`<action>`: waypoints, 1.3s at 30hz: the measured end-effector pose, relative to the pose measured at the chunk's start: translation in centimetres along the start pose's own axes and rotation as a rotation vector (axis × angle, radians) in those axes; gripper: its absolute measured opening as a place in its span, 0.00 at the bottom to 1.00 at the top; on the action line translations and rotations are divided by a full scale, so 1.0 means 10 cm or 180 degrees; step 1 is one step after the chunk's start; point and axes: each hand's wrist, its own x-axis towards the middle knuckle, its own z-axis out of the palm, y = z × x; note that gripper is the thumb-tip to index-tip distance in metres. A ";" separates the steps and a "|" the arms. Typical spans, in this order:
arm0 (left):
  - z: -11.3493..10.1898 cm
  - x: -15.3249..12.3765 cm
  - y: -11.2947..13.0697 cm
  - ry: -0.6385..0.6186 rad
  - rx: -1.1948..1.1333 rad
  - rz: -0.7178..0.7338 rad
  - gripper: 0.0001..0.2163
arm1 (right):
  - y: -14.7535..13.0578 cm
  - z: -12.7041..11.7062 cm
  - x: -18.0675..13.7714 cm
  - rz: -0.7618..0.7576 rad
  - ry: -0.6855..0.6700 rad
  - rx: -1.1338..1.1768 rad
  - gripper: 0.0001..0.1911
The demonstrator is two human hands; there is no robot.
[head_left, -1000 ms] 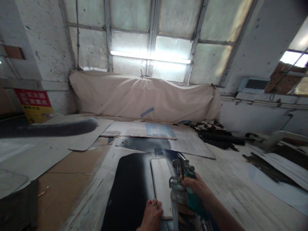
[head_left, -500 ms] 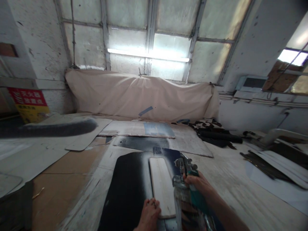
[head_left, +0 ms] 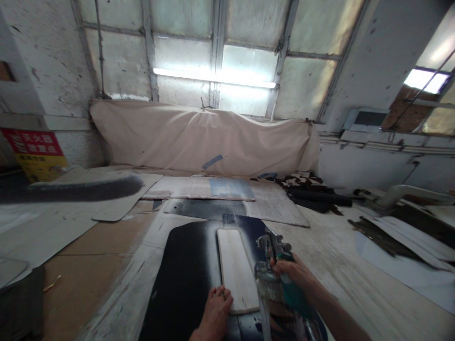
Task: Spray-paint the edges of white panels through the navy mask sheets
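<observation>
My right hand (head_left: 296, 277) is wrapped around the green handle of a metal spray gun (head_left: 273, 246). A clear cup, partly cut off by the lower edge, hangs under the gun. Left of the gun lies a long, narrow white board (head_left: 237, 270) with rounded corners, flat on a larger dark sheet (head_left: 181, 270). A hazy whitish band runs along the board's left side on that sheet. My left hand (head_left: 215, 310), with a ring on one finger, has its bent fingers on the board's lower left edge. The fingertips are partly hidden.
Large pale sheets (head_left: 78, 227) and brown cardboard (head_left: 88, 265) cover the left of the table. Behind the dark sheet lie flat boards (head_left: 177, 187). Dark rolls and scraps (head_left: 316, 196) sit at the back right, with stacked panels (head_left: 408, 241) at far right. A beige cloth (head_left: 199, 137) hangs behind.
The view has shifted slightly, so the surroundings sit a little further left and higher. The board and my left hand have edged slightly away from me. My right hand keeps hold of the spray gun.
</observation>
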 end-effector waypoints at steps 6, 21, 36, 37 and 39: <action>-0.06 -0.02 0.06 -0.0051 -0.0001 -0.0037 0.16 | 0.20 -0.13 0.04 0.0169 -0.0108 -0.0052 0.08; -0.07 -0.02 0.18 0.0038 0.0196 -0.0144 0.17 | 0.31 -0.36 -0.37 0.0290 -0.0123 0.0203 0.09; 0.02 -0.01 0.23 0.0625 0.0058 -0.0106 0.14 | 0.63 -0.54 -0.80 0.0475 -0.0162 0.0241 0.12; 0.01 -0.02 0.24 0.0697 0.0050 -0.0089 0.15 | 0.64 -0.54 -0.84 0.0522 -0.0133 0.0274 0.12; -0.02 -0.05 0.26 0.0858 0.0040 -0.0071 0.16 | 0.62 -0.52 -0.92 0.0538 -0.0066 0.0328 0.12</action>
